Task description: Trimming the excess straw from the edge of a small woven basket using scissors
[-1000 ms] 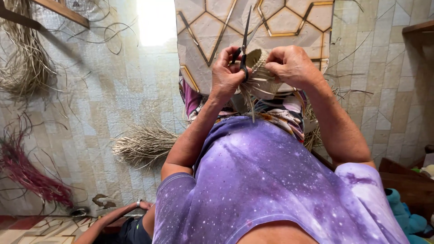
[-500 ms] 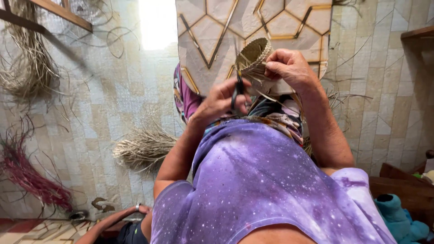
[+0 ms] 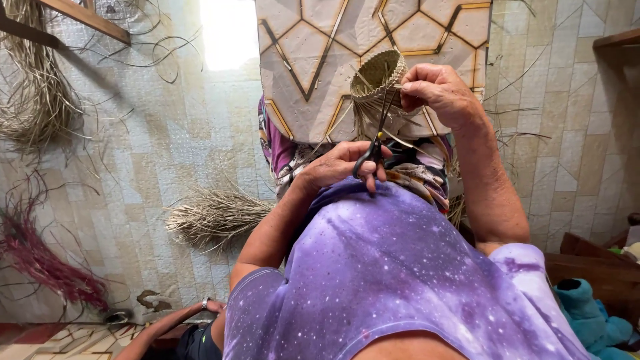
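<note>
Your right hand (image 3: 437, 93) pinches the rim of the small woven basket (image 3: 379, 72), holding it up just above your left hand (image 3: 340, 167). That hand is closed around the handles of the scissors (image 3: 375, 143), whose blades point up against the loose straw strands (image 3: 373, 117) hanging under the basket

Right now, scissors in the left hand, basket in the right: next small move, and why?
Probably bring the scissors up to the loose fibres under the basket rim and snip. The left hand holds them blades-up just below; the right hand steadies the basket, stray ends sticking out.
</note>
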